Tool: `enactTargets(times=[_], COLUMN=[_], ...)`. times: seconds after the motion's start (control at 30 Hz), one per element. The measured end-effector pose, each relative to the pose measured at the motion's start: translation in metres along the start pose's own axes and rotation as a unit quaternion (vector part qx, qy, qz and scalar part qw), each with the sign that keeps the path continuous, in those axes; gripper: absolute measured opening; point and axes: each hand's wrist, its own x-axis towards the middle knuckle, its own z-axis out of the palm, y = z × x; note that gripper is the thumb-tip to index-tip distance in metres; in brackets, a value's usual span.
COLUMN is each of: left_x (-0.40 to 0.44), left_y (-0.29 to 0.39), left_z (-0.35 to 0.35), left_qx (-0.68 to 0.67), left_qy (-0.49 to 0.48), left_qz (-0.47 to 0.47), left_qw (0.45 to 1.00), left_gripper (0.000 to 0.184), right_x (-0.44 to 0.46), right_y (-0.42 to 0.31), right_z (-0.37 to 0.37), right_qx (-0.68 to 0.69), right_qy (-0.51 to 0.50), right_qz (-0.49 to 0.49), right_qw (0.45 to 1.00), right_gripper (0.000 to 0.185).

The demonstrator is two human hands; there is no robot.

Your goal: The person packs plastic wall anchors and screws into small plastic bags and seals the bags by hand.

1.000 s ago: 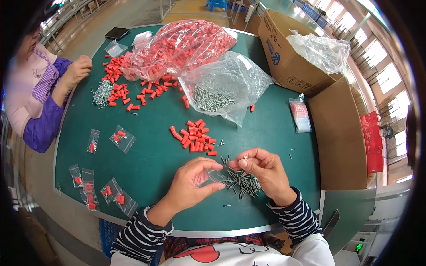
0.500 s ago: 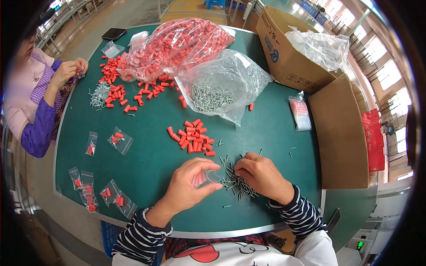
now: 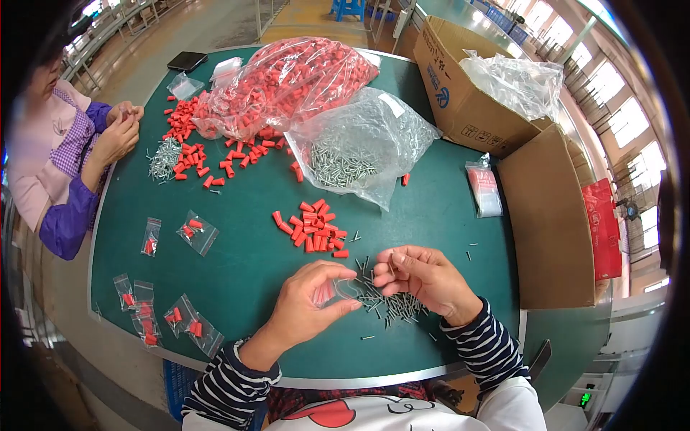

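Observation:
My left hand (image 3: 305, 298) keeps a small clear zip bag (image 3: 347, 288) spread at the mouth between thumb and fingers. My right hand (image 3: 428, 280) is just right of the bag, fingertips pinched on what looks like a small screw (image 3: 392, 264). Beneath and beside it lies a loose pile of screws (image 3: 402, 307). Beyond both hands is a heap of red tapered plastic caps (image 3: 313, 226). To the left, filled zip bags (image 3: 198, 233) with red caps inside lie in several spots.
A big bag of red caps (image 3: 287, 79) and a clear bag of screws (image 3: 345, 161) fill the far side. Cardboard boxes (image 3: 550, 223) border the right, near a pack of zip bags (image 3: 485, 190). A co-worker (image 3: 68, 158) sits at the left, hands together by more caps.
My right hand has lifted from the screw pile and turned, its fingertips now showing near the zip bag. My left hand stays nearly still. The co-worker's hands have shifted slightly.

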Motion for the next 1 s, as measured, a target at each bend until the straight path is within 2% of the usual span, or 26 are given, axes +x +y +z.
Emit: enactTargets(times=[0.13, 0.23, 0.33, 0.43, 0.53, 0.63, 0.73, 0.83, 0.93, 1.0], left_x=[-0.001, -0.002, -0.001, -0.001, -0.001, -0.001, -0.001, -0.001, -0.002, -0.001], left_y=[-0.002, -0.005, -0.003, -0.003, -0.001, -0.001, -0.007, -0.010, -0.011, -0.011], left_z=[0.002, 0.003, 0.003, 0.004, 0.004, 0.007, 0.010, 0.010, 0.009, 0.008], left_qx=[-0.006, -0.004, 0.011, 0.016, 0.017, -0.016, -0.055, -0.070, -0.061, -0.064], left_qy=[0.006, 0.015, 0.016, 0.015, 0.009, 0.013, 0.029, 0.032, 0.030, 0.021], left_qz=[-0.010, -0.017, -0.017, -0.018, -0.023, -0.027, -0.027, -0.034, -0.033, -0.021], left_qw=[1.000, 1.000, 1.000, 1.000, 1.000, 0.999, 0.998, 0.996, 0.997, 0.998], left_gripper=[0.041, 0.042, 0.043, 0.044, 0.044, 0.043, 0.042, 0.042, 0.043, 0.043], right_x=[-0.004, -0.007, -0.013, -0.017, -0.020, -0.014, -0.014, -0.012, -0.005, -0.002], right_y=[-0.008, -0.014, -0.014, -0.012, -0.025, -0.017, -0.022, -0.027, -0.035, -0.040], right_z=[0.019, 0.031, 0.037, 0.042, 0.057, 0.061, 0.074, 0.078, 0.072, 0.068], right_qx=[0.073, 0.089, -0.139, -0.201, -0.454, -0.562, -0.613, -0.585, -0.542, -0.545], right_qy=[-0.002, -0.019, -0.022, -0.050, -0.055, -0.073, -0.094, -0.087, -0.081, -0.027], right_qz=[-0.011, -0.021, -0.082, -0.098, -0.186, -0.320, -0.273, -0.295, -0.374, -0.353], right_qw=[0.997, 0.996, 0.987, 0.973, 0.870, 0.759, 0.735, 0.751, 0.748, 0.760], right_gripper=[0.038, 0.034, 0.028, 0.021, 0.018, 0.025, 0.030, 0.024, 0.034, 0.027])
